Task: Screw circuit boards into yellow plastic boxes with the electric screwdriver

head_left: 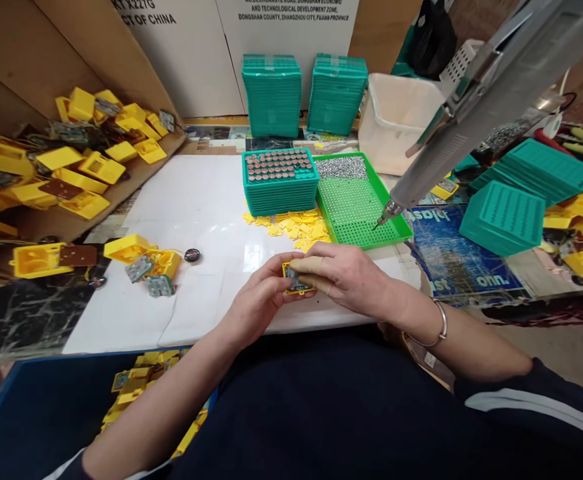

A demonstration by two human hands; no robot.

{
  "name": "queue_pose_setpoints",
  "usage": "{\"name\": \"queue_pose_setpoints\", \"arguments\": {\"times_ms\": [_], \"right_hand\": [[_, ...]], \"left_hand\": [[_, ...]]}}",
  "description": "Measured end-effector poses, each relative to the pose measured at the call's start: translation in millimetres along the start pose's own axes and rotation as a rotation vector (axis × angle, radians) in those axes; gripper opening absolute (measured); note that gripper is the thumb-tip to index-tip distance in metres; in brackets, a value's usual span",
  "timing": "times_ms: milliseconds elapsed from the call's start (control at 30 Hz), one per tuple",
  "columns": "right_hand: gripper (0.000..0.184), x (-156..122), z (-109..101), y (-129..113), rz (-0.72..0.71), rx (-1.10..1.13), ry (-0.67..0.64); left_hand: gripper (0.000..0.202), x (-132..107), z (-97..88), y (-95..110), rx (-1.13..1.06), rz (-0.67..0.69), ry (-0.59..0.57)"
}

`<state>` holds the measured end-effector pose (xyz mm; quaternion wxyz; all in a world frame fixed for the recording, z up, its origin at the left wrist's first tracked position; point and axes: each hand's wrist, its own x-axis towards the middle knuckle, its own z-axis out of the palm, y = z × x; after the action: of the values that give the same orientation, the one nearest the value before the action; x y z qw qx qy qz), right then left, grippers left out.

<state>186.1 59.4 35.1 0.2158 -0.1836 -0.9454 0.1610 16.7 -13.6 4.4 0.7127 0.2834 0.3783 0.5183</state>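
Between my two hands is a small yellow plastic case with a grey-green circuit board in it. My left hand wraps round the case from the left, thumb on the board's edge. From the right, my right hand pinches at the same case, with tan covers on some fingertips pressed against the board. To the left on the white sheet lie an opened yellow case with loose boards and a small round black part.
A green tray of screws sits ahead, with an electric screwdriver hanging over it. Left of it are stacked teal trays and yellow chips. Yellow cases fill a carton at left; a blue bin stands below.
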Motion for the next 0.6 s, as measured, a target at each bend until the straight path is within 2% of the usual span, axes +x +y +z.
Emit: {"name": "queue_pose_setpoints", "arguments": {"times_ms": [133, 233, 333, 433, 500, 600], "right_hand": [[0.029, 1.6, -9.0, -2.3, 0.039, 0.012, -0.065], [0.027, 1.3, -6.4, -2.0, 0.054, -0.015, -0.016], [0.021, 0.4, 5.7, -1.2, 0.088, -0.070, 0.127], [0.019, -6.0, 13.4, -2.1, 0.126, 0.007, 0.274], [0.014, -15.8, 5.8, -2.4, 0.158, 0.096, 0.436], [0.008, -32.8, -29.7, 4.6, 0.343, 0.350, 0.690]], "left_hand": [[0.031, -0.5, -0.8, -2.8, 0.068, 0.022, -0.026], [0.034, -0.7, -2.3, -6.3, 0.116, 0.047, -0.046], [0.035, -0.1, -3.9, -10.4, 0.139, 0.096, -0.056], [0.031, 0.7, -3.4, -10.9, 0.129, 0.110, -0.062], [0.031, 1.0, -1.7, -8.2, 0.125, 0.093, -0.035], [0.033, 1.9, 1.5, -2.0, 0.116, 0.038, 0.018]]}}
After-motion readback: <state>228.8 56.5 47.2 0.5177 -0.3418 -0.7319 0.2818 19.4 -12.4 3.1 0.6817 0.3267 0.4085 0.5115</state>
